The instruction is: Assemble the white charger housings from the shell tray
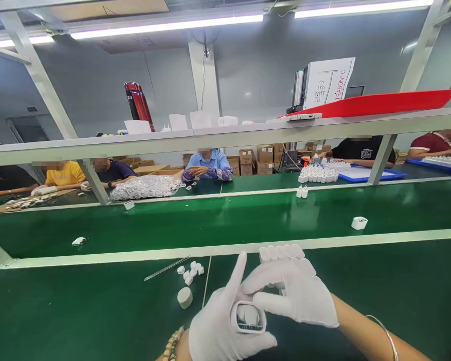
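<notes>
A small white plastic housing [249, 317], with its open side facing me, sits in the gloved fingers of my left hand [225, 323]. Inside it is a rounded white part, and some small metallic bits show along its lower inner edge. The gloved thumb and index finger of my right hand [293, 293] close in at the housing's upper rim; whether anything small is between them is hidden. Just behind my right hand stand rows of similar white housings [281, 252], partly covered by it.
Left of my hands lie a round white cap [185, 297], several small white pieces [190, 273] and a thin clear strip [167, 268]. A green conveyor belt [225, 220] crosses ahead, carrying a white housing [359, 223]. Co-workers sit beyond, below a long shelf [225, 135].
</notes>
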Demonstrator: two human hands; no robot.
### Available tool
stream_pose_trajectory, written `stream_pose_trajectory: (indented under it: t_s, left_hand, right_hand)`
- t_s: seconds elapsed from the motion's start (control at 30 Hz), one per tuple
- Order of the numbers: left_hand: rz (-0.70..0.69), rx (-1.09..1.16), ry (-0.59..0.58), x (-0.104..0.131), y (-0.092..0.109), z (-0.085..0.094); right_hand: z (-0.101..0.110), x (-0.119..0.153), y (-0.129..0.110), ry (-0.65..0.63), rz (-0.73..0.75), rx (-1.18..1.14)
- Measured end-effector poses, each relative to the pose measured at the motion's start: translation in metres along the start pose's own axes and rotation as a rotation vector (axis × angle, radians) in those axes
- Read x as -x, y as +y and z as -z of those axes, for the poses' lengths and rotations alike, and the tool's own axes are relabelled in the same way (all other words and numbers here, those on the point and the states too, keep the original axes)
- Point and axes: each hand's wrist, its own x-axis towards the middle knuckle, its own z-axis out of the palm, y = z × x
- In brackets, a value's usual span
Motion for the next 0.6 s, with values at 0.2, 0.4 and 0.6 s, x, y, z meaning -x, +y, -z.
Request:
stream_pose_trajectory:
  t_s: [0.2,0.4,0.6]
  left_hand:
    - [0.271,-0.229,0.052,0.002,-0.012,-0.009]
    - [0.181,-0.124,0.007,0.002,-0.005,-0.005]
    - [0.182,-0.097,-0.043,0.002,0.001,-0.002]
  right_hand:
    - [-0.016,0.002,0.01,0.077,0.103,0.048]
    - [-0.009,-0.003,0.008,-0.003,0.036,-0.139]
    - [0.0,0.0,0.014,-0.067,0.148,-0.118]
